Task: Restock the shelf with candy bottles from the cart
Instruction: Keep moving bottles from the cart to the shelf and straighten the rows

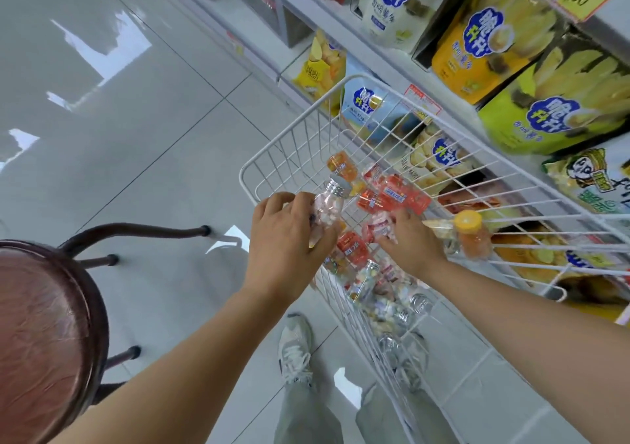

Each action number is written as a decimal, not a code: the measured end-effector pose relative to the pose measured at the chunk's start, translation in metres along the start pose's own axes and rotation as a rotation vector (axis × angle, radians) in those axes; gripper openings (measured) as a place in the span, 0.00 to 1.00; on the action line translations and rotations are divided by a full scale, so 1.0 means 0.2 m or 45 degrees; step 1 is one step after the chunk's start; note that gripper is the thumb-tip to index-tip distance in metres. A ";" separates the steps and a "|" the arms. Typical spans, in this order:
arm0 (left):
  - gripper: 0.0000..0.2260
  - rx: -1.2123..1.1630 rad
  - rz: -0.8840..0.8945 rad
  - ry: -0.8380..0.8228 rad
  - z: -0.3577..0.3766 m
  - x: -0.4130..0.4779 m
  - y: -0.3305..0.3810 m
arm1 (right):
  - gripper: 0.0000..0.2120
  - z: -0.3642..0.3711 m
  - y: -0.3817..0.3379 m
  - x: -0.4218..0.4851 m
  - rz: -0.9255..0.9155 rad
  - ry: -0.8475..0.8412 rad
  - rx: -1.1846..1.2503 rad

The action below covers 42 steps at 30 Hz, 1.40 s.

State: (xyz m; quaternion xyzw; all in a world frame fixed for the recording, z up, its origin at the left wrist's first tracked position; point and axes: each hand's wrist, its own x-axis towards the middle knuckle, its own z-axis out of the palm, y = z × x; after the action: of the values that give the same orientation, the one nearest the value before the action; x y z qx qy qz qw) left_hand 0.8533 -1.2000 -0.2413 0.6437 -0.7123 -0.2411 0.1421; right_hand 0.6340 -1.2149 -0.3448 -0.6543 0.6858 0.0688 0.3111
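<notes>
While chip bags fill the shelf, a stool flanks the cart.

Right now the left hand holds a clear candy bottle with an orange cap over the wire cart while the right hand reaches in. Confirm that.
In the head view the cap on the clear candy bottle in the left hand is silver, not orange. It is held over the wire cart; the right hand reaches in.
</notes>
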 end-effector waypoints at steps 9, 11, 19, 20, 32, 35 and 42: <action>0.13 -0.222 -0.117 0.081 -0.33 0.14 0.34 | 0.17 -0.69 -0.24 -0.12 -0.303 0.174 0.699; 0.14 -0.318 -0.165 0.133 -0.43 0.20 0.46 | 0.17 -0.90 -0.32 -0.19 -0.362 0.265 0.851; 0.13 -0.457 0.012 0.441 -0.89 0.48 0.83 | 0.15 -1.62 -0.54 -0.47 -0.490 0.724 1.076; 0.14 -0.471 0.072 0.461 -0.94 0.51 0.87 | 0.15 -1.69 -0.56 -0.49 -0.511 0.773 1.093; 0.10 -0.689 0.729 0.355 -1.52 0.81 1.26 | 0.20 -2.29 -0.78 -0.82 -0.487 1.445 1.084; 0.11 -0.628 0.789 0.351 -1.61 0.86 1.39 | 0.21 -2.40 -0.74 -0.87 -0.374 1.560 1.040; 0.13 -0.554 0.733 0.313 -1.62 1.06 1.64 | 0.22 -2.62 -0.62 -0.79 -0.256 1.767 0.896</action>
State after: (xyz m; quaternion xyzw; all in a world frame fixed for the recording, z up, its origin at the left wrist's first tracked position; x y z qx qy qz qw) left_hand 0.7137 -1.4431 0.1820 0.3962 -0.7737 -0.2581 0.4216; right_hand 0.5654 -1.3598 0.1938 -0.4696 0.6423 -0.6057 0.0051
